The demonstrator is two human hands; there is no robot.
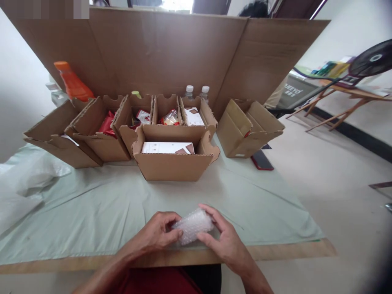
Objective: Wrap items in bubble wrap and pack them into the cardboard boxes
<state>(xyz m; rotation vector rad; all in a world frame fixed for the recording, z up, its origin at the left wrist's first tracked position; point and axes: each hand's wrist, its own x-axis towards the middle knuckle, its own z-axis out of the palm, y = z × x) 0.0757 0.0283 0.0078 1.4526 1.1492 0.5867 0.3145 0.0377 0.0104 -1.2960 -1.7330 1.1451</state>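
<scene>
A small bundle of bubble wrap (194, 226) is held between both hands, just above the front edge of the table. My left hand (162, 232) pinches its left end between thumb and fingers. Around the right end curl the thumb and fingers of my right hand (223, 237). Whatever the wrap may cover cannot be made out. Straight ahead stands an open cardboard box (171, 166) with a white carton (167, 148) lying inside.
Behind it is a row of cardboard bins (114, 151) with packaged goods. Another cardboard bin (235, 141) stands right, near a dark red phone-like object (262, 160). Loose bubble wrap (27, 179) lies left. An orange bottle (72, 83) leans before a tall cardboard panel (171, 53).
</scene>
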